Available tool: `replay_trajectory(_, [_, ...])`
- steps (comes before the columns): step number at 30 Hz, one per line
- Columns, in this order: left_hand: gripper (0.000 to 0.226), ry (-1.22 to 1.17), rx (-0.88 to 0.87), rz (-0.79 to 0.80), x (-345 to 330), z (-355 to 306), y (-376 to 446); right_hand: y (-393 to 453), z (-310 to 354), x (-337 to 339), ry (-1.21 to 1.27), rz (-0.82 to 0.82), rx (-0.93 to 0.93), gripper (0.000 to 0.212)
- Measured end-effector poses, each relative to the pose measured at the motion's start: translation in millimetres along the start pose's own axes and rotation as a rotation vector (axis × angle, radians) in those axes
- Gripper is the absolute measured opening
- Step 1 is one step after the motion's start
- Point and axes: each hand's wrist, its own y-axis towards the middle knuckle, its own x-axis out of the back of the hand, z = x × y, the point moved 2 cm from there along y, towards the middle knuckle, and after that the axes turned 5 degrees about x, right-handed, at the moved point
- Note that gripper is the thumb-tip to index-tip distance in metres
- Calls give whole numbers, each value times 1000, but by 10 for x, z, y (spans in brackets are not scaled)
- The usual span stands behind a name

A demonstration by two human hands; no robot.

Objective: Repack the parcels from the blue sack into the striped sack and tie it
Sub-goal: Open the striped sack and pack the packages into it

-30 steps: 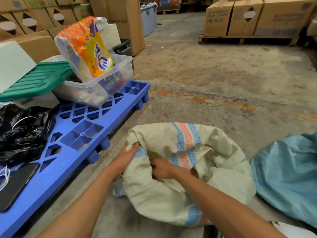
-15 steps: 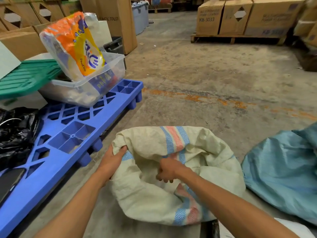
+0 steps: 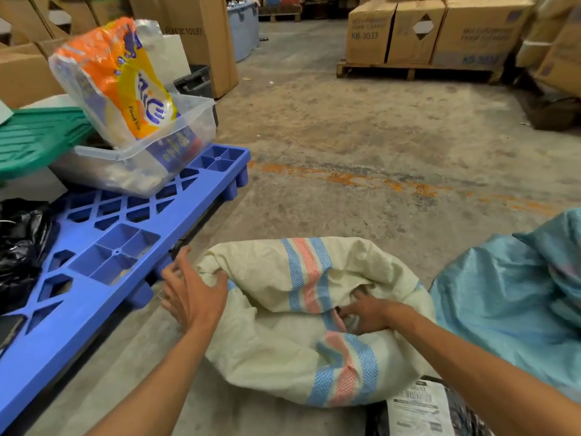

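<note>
Woven striped sack [image 3: 301,313], cream, crumpled, mouth facing up; left hand [image 3: 191,294] spread at its rim, right hand [image 3: 366,313] pinching fabric inside, blue sack [image 3: 509,309] beyond the right wrist.

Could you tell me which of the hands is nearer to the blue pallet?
Left. The left hand hovers open by the blue pallet's near edge; the right hand is off to the right, inside the striped sack's mouth.

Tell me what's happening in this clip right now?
A person kneels over a cream woven sack with blue and pink stripes on a warehouse floor. The right hand reaches into its open mouth; the left hand is spread open beside the rim. The light blue woven sack lies to the right, and a grey labelled parcel lies nearby.
</note>
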Motion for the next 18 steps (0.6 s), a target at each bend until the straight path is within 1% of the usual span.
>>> replay_trajectory(1, [58,23,-180,-107,7,-73,-35,-4,21,62,55,-137,37,42])
replay_trajectory(2, [43,-2,-373,-149,-33,-202,-113,-1,-11,116,88,-274,37,28])
replay_trajectory(3, [26,-72,-537,-44,-105,-306,-206,12,-21,139,109,-355,25,18])
replay_trajectory(4, [13,-129,-624,195,-246,-414,-330,0,-28,152,116,-377,18,15])
replay_trajectory(5, [5,-123,-616,509,-434,-478,-472,7,-19,143,102,-351,37,17])
replay_trajectory(6, [7,-58,-574,811,-672,-474,-628,2,-5,121,80,-304,63,22])
replay_trajectory(7, [15,46,-559,1009,-901,-451,-762,12,6,97,59,-254,91,27])
replay_trajectory(8, [21,137,-575,1089,-1107,-427,-865,13,10,58,27,-191,101,29])
replay_trajectory(9, [27,181,-575,1101,-1295,-405,-908,22,9,13,-7,-149,112,30])
replay_trajectory(11, [37,261,-554,1054,-1559,-371,-892,20,-2,-43,-107,-45,117,31])
replay_trajectory(13, [62,442,-523,1023,-1678,-343,-869,1,-52,-123,-162,66,97,33])
replay_trajectory(15, [83,576,-432,960,-1668,-287,-853,-14,-126,-194,-167,146,50,34])
replay_trajectory(16, [91,621,-413,925,-1682,-246,-847,-25,-173,-245,-159,160,19,33])
replay_trajectory(18, [108,673,-411,864,-1661,-159,-809,-43,-242,-239,-104,94,-11,33])
